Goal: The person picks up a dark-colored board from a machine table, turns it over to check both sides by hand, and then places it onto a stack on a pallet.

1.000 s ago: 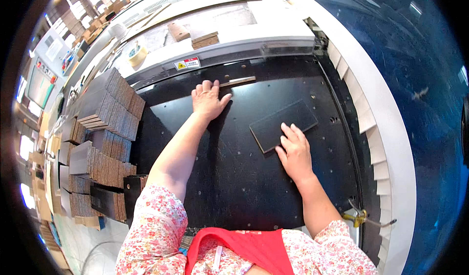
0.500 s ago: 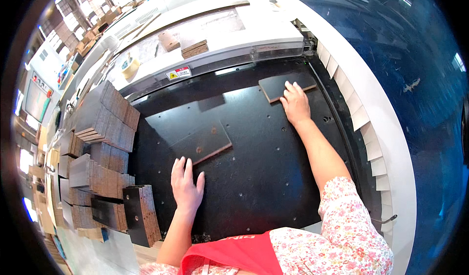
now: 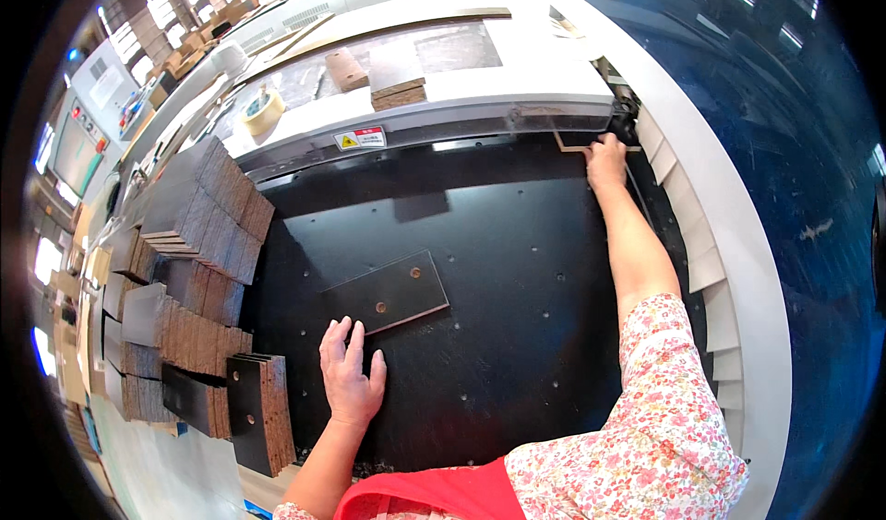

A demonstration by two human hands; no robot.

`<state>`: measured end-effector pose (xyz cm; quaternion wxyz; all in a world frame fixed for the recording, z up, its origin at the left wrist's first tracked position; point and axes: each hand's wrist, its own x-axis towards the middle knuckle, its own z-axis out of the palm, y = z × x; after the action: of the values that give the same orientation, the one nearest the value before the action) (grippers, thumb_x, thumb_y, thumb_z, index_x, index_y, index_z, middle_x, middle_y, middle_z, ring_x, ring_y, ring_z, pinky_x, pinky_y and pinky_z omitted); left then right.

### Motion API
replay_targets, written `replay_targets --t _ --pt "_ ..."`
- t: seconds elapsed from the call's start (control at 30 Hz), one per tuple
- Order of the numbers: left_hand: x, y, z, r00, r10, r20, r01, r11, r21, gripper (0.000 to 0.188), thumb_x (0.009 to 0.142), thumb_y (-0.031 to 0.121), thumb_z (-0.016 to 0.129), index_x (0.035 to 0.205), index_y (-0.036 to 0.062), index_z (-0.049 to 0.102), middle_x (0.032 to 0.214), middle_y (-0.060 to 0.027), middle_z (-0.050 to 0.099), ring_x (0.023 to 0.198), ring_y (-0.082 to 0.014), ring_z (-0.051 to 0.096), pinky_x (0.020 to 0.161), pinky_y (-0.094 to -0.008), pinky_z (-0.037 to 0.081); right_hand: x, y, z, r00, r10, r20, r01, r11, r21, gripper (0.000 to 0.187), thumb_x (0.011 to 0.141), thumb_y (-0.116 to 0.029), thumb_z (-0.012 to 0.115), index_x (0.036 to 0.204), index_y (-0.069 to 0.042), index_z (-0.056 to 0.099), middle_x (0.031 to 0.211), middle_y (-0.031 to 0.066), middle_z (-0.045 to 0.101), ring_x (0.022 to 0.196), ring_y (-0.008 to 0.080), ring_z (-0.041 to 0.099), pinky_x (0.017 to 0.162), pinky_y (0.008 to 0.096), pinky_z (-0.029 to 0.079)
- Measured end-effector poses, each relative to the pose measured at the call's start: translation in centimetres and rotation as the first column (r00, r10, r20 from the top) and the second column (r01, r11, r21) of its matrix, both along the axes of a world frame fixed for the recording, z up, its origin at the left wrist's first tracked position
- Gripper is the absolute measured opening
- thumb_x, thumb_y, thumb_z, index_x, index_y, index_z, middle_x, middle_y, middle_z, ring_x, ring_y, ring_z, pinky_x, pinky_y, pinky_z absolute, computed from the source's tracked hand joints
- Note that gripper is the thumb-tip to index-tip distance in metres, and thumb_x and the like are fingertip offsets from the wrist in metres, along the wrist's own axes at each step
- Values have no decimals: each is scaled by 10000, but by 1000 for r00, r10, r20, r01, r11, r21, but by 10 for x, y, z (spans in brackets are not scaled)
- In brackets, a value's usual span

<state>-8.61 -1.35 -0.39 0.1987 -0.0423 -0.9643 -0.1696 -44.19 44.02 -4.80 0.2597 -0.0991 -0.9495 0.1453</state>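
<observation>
Gripping dark panel (image 3: 576, 140) at far right corner: right hand (image 3: 605, 163), fingers closed; left hand (image 3: 352, 379), fingers spread beside 2-hole board (image 3: 399, 289).

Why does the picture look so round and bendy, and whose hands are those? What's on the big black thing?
There's no robot here: a person wears a camera on their head, looking down. Its very wide lens bends straight edges.

The big black thing is a flat work surface. On it lies a dark board with two round holes. The left hand is open beside its near edge. The right hand is at another board in the far right corner; I can't tell how firmly it's held. On the left stand stacks of boards.
</observation>
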Motion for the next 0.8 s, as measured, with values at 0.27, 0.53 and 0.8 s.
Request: replay_targets --t 0.27,0.53,0.8 --pt "-1 3 4 1000 9 -4 -8 1000 13 515 802 99 716 1286 -31 597 1376 -209 512 1317 -410 456 1103 -482 377 9 -8 12 995 -100 -7 100 989 109 393 894 -382 703 1093 -43 681 1348 161 527 1288 367 462 1039 451 436" --pt "4 1 17 998 67 -2 -67 993 101 483 765 119 739 1217 -16 637 1296 -197 570 1268 -390 502 1085 -473 400 38 -113 87 871 -305 385 292 952 93 897 845 -750 542 1303 17 621 1410 274 511 1318 426 463 1056 537 363" --pt "5 -7 -2 987 -22 -157 37 995 94 498 799 185 728 1241 -7 606 1314 -214 552 1290 -396 494 1096 -484 411 4 -68 67 841 -309 444 243 949 200 942 889 -820 323 1345 -45 607 1439 316 463 1303 469 498 1026 583 436"
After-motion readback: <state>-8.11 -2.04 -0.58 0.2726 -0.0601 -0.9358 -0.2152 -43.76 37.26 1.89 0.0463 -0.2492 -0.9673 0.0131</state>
